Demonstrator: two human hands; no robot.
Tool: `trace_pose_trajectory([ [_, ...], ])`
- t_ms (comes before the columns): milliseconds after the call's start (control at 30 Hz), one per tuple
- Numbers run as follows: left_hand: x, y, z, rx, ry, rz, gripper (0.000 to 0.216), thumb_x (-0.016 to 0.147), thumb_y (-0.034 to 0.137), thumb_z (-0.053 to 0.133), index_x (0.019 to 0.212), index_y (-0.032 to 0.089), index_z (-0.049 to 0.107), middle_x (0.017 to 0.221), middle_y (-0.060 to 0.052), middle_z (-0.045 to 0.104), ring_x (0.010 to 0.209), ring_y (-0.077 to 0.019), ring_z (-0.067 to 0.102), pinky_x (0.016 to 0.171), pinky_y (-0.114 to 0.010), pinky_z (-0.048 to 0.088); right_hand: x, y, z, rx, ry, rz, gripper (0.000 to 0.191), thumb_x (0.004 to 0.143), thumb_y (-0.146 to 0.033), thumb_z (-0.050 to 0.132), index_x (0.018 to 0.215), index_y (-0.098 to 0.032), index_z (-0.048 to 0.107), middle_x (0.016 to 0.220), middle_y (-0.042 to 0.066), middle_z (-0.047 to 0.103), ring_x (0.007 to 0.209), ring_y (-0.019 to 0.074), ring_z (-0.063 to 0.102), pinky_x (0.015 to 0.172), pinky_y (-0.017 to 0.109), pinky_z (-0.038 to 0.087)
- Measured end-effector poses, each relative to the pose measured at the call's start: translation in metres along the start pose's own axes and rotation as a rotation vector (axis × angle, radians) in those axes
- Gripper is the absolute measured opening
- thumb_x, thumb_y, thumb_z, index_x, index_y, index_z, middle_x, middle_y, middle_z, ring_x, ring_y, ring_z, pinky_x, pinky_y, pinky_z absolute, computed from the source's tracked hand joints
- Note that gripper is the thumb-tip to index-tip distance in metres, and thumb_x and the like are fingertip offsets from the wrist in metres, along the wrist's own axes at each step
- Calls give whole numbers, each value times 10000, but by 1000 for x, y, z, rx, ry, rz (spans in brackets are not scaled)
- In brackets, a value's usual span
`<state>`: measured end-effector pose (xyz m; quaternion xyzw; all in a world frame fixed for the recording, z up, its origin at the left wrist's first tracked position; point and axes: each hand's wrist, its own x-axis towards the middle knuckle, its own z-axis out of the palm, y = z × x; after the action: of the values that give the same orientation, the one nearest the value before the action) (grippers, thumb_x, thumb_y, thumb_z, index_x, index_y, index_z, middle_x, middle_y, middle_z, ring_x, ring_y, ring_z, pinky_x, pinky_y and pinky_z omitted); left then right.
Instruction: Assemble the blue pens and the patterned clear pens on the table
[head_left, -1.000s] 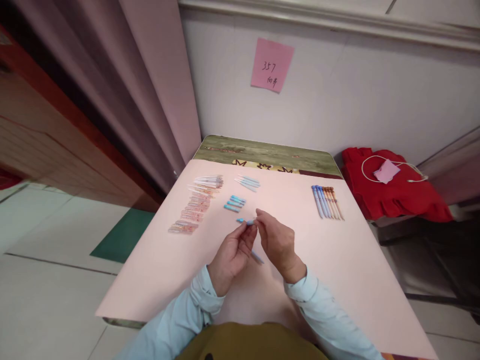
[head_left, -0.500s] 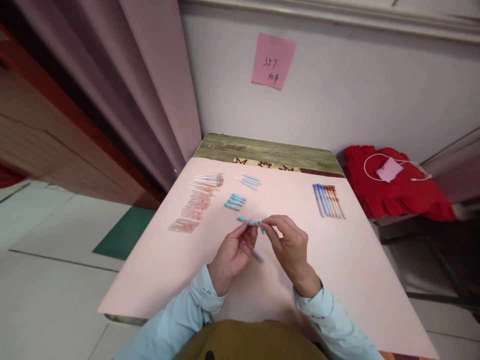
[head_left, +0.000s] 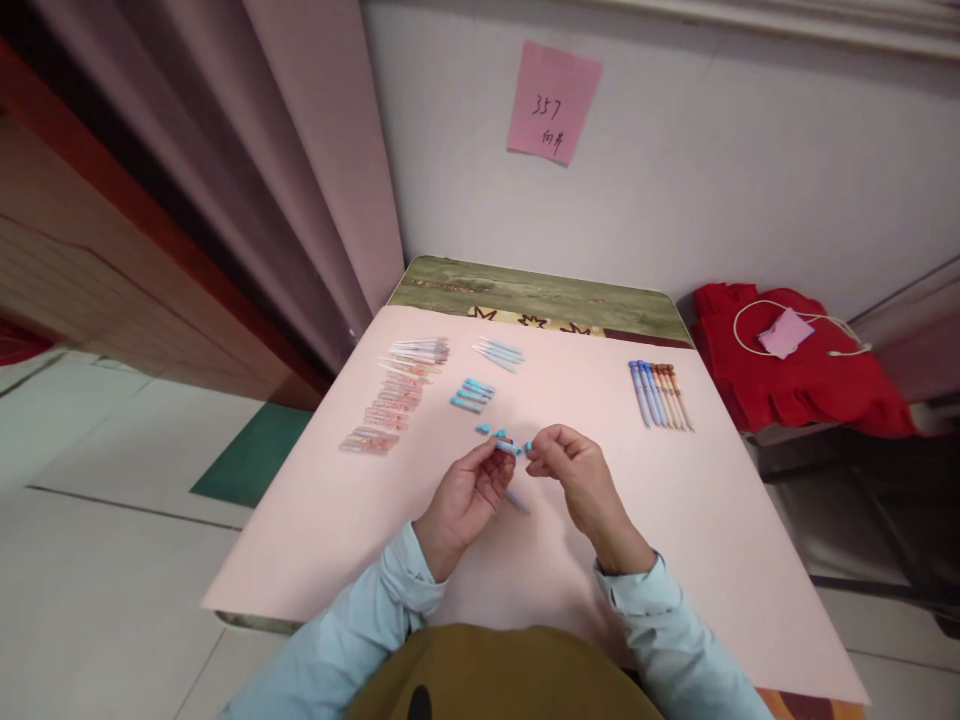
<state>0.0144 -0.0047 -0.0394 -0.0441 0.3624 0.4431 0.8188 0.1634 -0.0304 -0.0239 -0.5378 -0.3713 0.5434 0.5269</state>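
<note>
My left hand point(head_left: 463, 497) pinches a short light-blue pen barrel point(head_left: 508, 448), its open end pointing right. Close to that end, the fingertips of my right hand point(head_left: 574, 475) are pressed together; what they hold is hidden or too small to name. A small blue piece point(head_left: 528, 447) shows right at those fingertips, and I cannot tell whether it is held or lies behind them. Little blue caps point(head_left: 484, 429) lie just beyond my left fingers. Below the hands is a slim bluish pen part point(head_left: 517, 501), partly covered by my left hand.
Several blue barrels point(head_left: 472, 396) and pale blue tapered parts point(head_left: 499, 354) lie farther back. Clear and pinkish pen parts point(head_left: 394, 400) line the left side. Whole blue and brown pens point(head_left: 660, 396) lie in a row at right on the pink table cover point(head_left: 720, 540). A red cloth point(head_left: 810, 370) is beyond.
My right fingertips have drawn slightly away from the open end of the barrel. My left hand keeps its grip on the barrel. The view has tilted down a little.
</note>
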Motion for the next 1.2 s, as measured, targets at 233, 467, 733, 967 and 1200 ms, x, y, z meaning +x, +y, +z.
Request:
trace_pose_trajectory([
  [233, -1, 42, -6, -75, 130, 95, 157, 937, 83, 478, 866, 71, 618, 709, -72, 663, 562, -89, 638, 518, -153, 552, -20, 17, -25, -506, 74, -83, 280, 844, -471, 630, 789, -197, 648, 672, 5, 638, 568, 137, 590, 536, 244, 459],
  [467, -1, 52, -9, -100, 151, 134, 138, 931, 142, 530, 811, 107, 589, 714, -68, 666, 562, -92, 641, 486, -143, 541, -42, 58, 0, -1288, 43, -342, 181, 836, -355, 676, 965, -229, 681, 874, 39, 687, 753, 181, 632, 588, 249, 376],
  [733, 5, 50, -15, -62, 223, 146, 116, 915, 85, 527, 817, 100, 588, 683, -73, 678, 559, -117, 662, 513, -173, 569, -38, 71, 2, -1384, 81, -476, 143, 916, -306, 588, 852, -221, 684, 821, 28, 668, 742, 161, 605, 617, 258, 344],
  [967, 6, 51, -21, -38, 194, 143, 125, 923, 73, 495, 850, 89, 595, 705, -67, 672, 533, -93, 634, 466, -146, 537, -34, 66, -5, -1286, 113, -467, 181, 928, -354, 563, 909, -236, 699, 865, 22, 690, 746, 146, 621, 607, 238, 347],
  [1200, 7, 47, -21, -10, 180, 138, 118, 918, 68, 496, 861, 86, 599, 731, -72, 668, 541, -89, 624, 458, -145, 525, 12, 54, -11, -1339, 185, -433, 181, 937, -290, 534, 916, -260, 711, 899, 9, 682, 796, 132, 622, 583, 235, 319],
])
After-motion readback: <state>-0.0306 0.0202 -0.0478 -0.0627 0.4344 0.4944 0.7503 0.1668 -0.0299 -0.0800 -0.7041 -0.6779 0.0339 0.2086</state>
